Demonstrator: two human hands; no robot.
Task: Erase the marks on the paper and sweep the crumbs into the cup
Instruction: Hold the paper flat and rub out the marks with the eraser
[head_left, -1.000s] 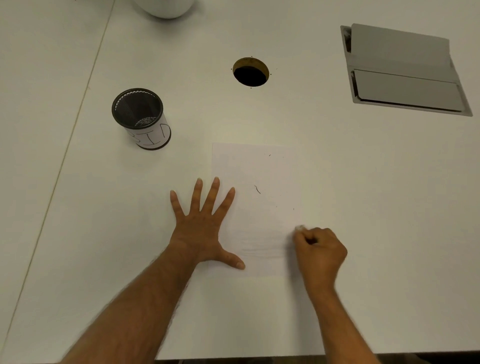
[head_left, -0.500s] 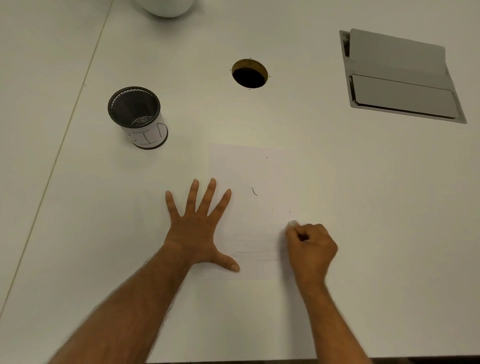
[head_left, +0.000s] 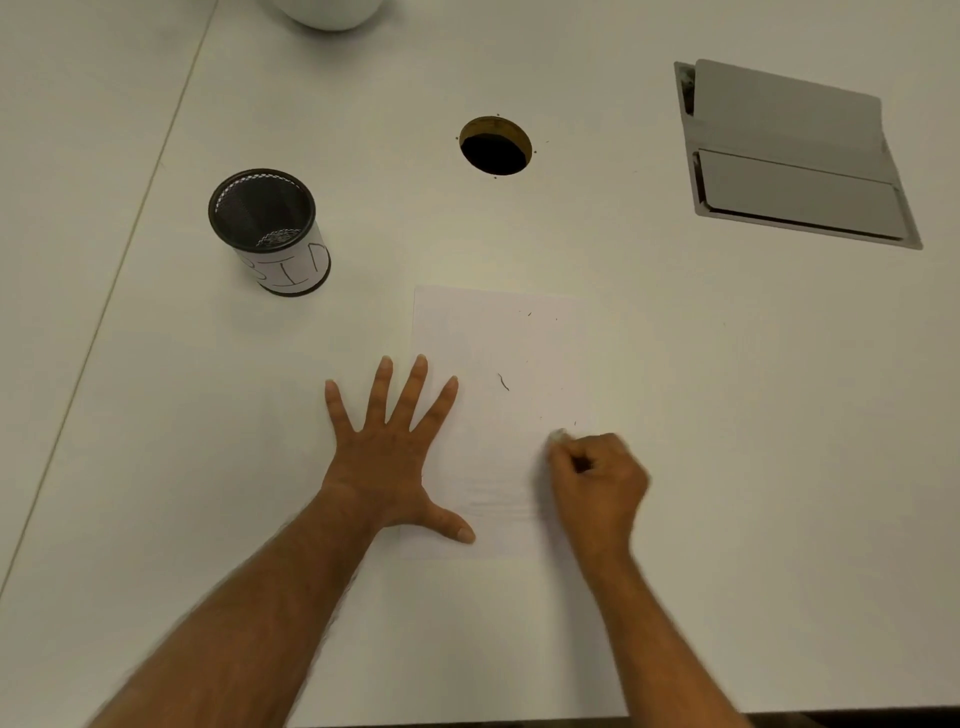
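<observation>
We see a white sheet of paper (head_left: 498, 415) lying flat on a white table (head_left: 727, 415), its long side running away from the person. The left hand (head_left: 387, 462) lies palm down with all fingers spread wide, gripping nothing; its thumb, index and middle finger rest on the paper's left edge, while the other fingers lie on the bare table beside it. The right hand (head_left: 597, 480) is curled into a loose fist over the paper's lower right part, and a small pale eraser (head_left: 558, 436) pokes out from between its fingertips, its tip touching the sheet. The hand is blurred, so we cannot make out the exact grip on it.

On the paper, a short dark curved mark (head_left: 503, 382) stands near the middle, well apart from the eraser tip. A few tiny dark specks (head_left: 529, 314) sit near the top right corner, and others just above the eraser; they may be crumbs or marks, we cannot tell which. Faint grey lines (head_left: 498, 501) show low on the sheet, between the two hands.

The black mesh cup (head_left: 267, 228), wrapped in a white label with hand-drawn letters, stands upright beyond the left hand, to the upper left of the paper and apart from it. Farther back we see a round cable hole (head_left: 496, 146) in the table, and at the right a grey metal hatch (head_left: 789, 156) set into the tabletop. The edge of a white rounded object (head_left: 332, 13) shows at the top.
</observation>
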